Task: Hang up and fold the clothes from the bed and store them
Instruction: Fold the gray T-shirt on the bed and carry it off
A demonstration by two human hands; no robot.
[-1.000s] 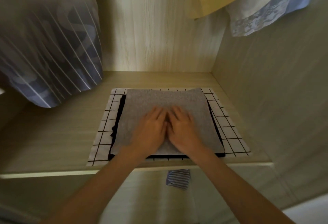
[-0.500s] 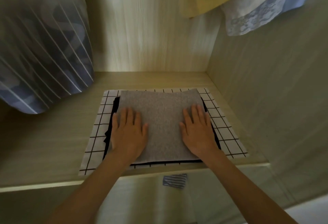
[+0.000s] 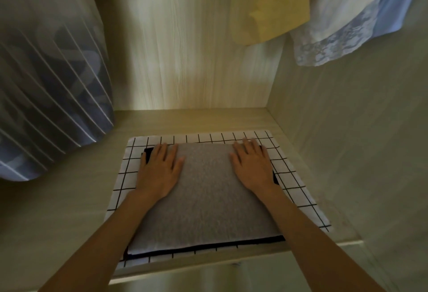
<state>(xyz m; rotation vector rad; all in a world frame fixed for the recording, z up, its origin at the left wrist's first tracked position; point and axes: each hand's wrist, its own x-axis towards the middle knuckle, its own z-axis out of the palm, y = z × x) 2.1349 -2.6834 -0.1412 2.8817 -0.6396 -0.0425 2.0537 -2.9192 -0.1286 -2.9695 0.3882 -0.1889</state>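
Matt grey knit-looking cloth (image 3: 203, 194) on gridded white fabric (image 3: 294, 190), pale wood-grain shelf (image 3: 69, 199), perhaps laminate.

A pale wood shelf (image 3: 69, 210) fills the lower frame. A grained back panel (image 3: 185, 48) rises centre; a side wall (image 3: 347, 129) stands right.

Pale wood-grain wardrobe interior (image 3: 199, 48), light shelf (image 3: 58, 199), dim light.

A home wardrobe: wooden shelf (image 3: 69, 199), hanging garments (image 3: 271, 7), folded clothes (image 3: 203, 199).
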